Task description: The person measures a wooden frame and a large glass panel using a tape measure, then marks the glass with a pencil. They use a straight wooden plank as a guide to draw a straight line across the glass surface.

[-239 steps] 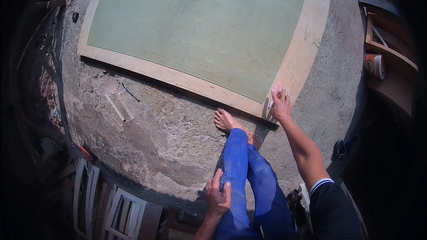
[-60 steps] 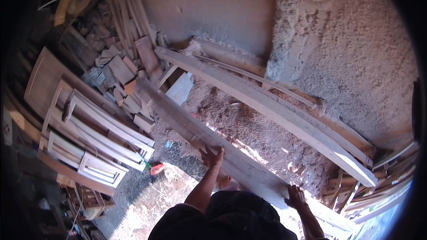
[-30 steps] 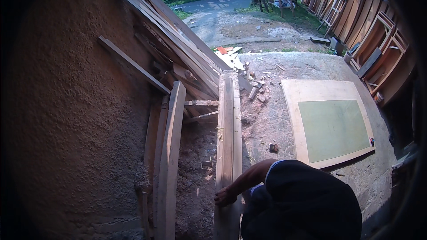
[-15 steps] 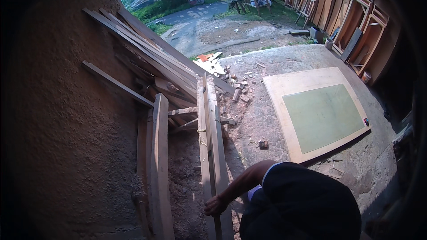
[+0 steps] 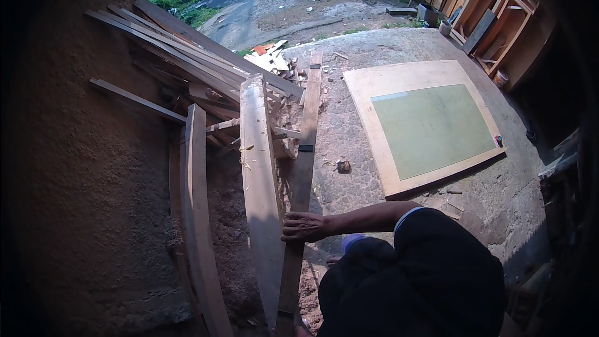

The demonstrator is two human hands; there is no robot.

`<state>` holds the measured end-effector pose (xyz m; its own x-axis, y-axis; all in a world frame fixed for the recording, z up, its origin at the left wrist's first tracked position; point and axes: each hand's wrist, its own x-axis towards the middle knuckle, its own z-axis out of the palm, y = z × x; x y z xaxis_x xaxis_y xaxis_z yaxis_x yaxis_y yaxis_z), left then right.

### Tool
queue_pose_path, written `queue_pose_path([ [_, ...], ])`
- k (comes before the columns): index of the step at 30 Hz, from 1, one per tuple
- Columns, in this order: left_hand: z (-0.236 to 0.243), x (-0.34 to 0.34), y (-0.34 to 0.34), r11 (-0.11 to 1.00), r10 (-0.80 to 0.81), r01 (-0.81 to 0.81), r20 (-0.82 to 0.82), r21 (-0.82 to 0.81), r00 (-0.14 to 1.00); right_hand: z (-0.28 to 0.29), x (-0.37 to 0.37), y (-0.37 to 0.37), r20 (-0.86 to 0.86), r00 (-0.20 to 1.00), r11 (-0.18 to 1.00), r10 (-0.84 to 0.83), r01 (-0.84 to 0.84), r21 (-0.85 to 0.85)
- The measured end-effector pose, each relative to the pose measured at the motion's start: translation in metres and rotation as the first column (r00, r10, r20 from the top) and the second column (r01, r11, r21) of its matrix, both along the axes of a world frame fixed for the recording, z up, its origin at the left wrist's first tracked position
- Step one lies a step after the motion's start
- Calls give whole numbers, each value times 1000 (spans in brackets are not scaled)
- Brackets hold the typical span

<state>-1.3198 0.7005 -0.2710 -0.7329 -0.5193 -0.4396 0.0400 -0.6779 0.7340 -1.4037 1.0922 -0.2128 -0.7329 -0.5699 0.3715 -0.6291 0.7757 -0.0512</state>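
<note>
My right hand point(image 5: 304, 227) is closed around a long wooden plank point(image 5: 304, 175), its fingers curled over the plank's left edge. Several dark rectangular notches show along this plank, which stands on the right side of a wider pale beam point(image 5: 256, 150). At the lower edge of the picture, a small part of my left hand point(image 5: 302, 331) appears beside the plank's near end. Its fingers are mostly cut off from view. Thin yellowish shavings cling to the beam's top.
Another long beam point(image 5: 198, 212) runs on the left, near a rough wall point(image 5: 81, 200). Stacked boards point(image 5: 181, 50) lean at the far left. On the floor to the right lies a large pale panel point(image 5: 362, 87) with a green centre. Wooden frames point(image 5: 480, 0) stand at the back right.
The notched plank has turned and moved right from the beam, exposing its dark notches. My right hand has moved farther up in the picture. The whole view has shifted.
</note>
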Motion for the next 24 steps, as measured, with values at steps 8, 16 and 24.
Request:
queue_pose_path([
  [8, 29, 52, 35, 986, -124, 130, -64, 100, 990, -12, 94, 95, -20, 956, 953, -293, 290, -88],
  [16, 55, 73, 163, 959, -284, 282, -96, -35, 954, -26, 220, 191, 45, 850, 845, -525, 527, -87],
  [24, 56, 84, 227, 700, -711, 714, -63, 38, 700, -32, 346, 242, 65, 660, 650, -748, 749, -129],
])
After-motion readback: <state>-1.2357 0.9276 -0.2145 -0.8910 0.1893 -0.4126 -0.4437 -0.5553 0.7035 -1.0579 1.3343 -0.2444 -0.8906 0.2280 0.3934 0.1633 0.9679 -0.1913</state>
